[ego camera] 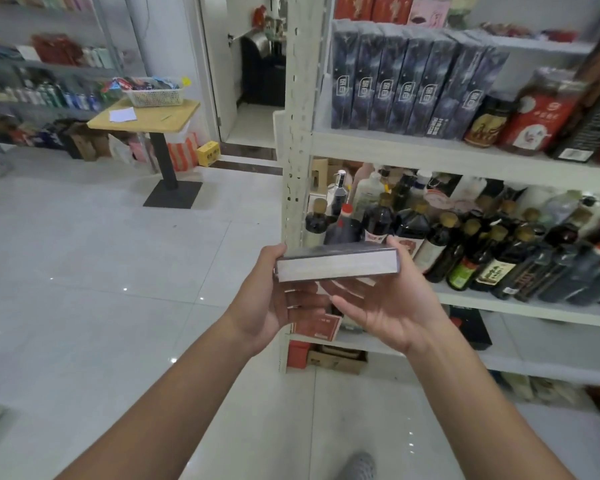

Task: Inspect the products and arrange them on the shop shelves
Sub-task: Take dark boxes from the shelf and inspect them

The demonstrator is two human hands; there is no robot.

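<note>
I see my box (pixel 336 268) grey with dark top | shelf boxes (pixel 406 84) dark blue | table (pixel 160 114) yellow | floor (pixel 84 271) white

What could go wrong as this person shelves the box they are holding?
The box is held flat between the left hand and right hand, close in front of the dark bottles; a slip might knock some over. The row of matching boxes above stands right beside the jars, so squeezing another in could tip them.

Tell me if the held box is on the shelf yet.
No, the left hand and right hand hold the box in the air.
</note>
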